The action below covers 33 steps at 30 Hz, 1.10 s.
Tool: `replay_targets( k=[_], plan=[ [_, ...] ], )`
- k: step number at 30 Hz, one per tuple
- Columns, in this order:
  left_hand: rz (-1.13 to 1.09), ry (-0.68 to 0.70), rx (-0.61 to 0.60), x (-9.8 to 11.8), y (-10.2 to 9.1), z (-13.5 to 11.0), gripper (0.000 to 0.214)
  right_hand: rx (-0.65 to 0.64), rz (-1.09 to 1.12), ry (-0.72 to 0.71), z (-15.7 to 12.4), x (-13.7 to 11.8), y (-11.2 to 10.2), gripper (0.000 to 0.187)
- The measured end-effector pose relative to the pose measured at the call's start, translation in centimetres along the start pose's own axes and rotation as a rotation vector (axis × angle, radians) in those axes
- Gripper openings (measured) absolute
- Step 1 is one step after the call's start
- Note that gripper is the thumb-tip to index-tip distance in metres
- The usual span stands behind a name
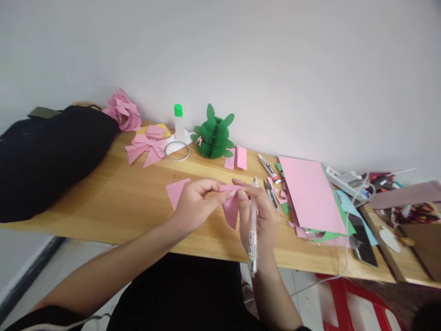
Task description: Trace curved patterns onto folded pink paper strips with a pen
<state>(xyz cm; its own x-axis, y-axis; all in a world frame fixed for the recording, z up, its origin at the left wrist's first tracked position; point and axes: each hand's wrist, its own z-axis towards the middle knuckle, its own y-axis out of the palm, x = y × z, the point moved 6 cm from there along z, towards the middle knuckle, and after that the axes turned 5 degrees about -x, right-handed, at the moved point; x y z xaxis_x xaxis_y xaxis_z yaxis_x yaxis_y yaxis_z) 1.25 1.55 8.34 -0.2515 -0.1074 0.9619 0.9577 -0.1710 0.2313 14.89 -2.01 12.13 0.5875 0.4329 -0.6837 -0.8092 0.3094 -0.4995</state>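
Pinching a folded pink paper piece (230, 214), the left hand (193, 204) and right hand (265, 220), both nearly closed, hold it in front of the green pleated paper ornament (214, 138); the right also grips a slim translucent pen (253, 230).

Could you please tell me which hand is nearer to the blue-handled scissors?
The right: the right hand is close beside the blue-handled scissors, just to their left, while the left hand is farther left, on the other side of the right hand.
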Motion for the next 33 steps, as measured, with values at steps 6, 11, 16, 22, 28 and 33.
replay_targets(
  k=[6, 11, 16, 22, 28, 33],
  plan=[
    [0.072, -0.005, -0.016, 1.8, 0.2, -1.6, 0.035, 0.016, 0.039, -0.034, -0.9, -1.8, -0.8, 0.009],
    [0.123, -0.018, 0.070, 2.6, -0.5, -3.2, 0.040, 0.052, 0.056, -0.061, -1.8, -3.4, -1.4, 0.009],
    [0.176, 0.054, 0.151, 3.9, -1.0, -4.6, 0.040, 0.085, 0.096, -0.082, -2.3, -5.0, -1.9, 0.012],
    [0.025, 0.107, -0.017, 4.8, 0.5, -5.2, 0.028, 0.079, 0.143, -0.076, -2.4, -6.2, -2.3, 0.015],
    [0.059, 0.102, 0.051, 4.4, 0.5, -5.0, 0.031, 0.172, 0.156, -0.052, -2.4, -5.9, -3.0, 0.015],
    [0.027, 0.062, 0.082, 3.1, 0.2, -4.7, 0.029, 0.259, 0.151, 0.015, -2.6, -4.4, -3.0, 0.018]
  ],
)
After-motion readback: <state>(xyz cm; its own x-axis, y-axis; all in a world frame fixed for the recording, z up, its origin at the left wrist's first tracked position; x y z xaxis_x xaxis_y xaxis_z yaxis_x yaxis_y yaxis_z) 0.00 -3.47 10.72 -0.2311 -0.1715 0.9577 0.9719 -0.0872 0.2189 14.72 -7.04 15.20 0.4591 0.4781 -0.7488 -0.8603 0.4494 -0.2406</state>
